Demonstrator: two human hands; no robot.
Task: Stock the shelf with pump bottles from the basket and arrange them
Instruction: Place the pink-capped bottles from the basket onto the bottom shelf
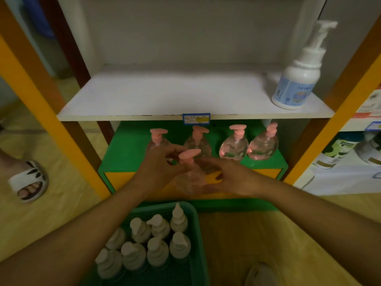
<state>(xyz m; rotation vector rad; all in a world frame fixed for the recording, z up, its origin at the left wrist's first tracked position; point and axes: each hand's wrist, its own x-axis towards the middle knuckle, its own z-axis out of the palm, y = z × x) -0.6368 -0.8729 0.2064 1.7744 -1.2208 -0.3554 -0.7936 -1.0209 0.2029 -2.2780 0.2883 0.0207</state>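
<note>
Two hands hold one clear bottle with a pink pump, just in front of the green shelf. The left hand and right hand curl around its sides. Four more pink bottles stand in a row on that shelf. Below, a green basket holds white bottles. One big white bottle stands on the white shelf above.

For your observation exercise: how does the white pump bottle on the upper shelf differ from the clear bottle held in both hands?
The white pump bottle is opaque with a white pump; the held clear bottle is see-through with a pink pump. The white one stands free on the white shelf; the clear one is held in front of the green shelf. Both have pump tops.
</note>
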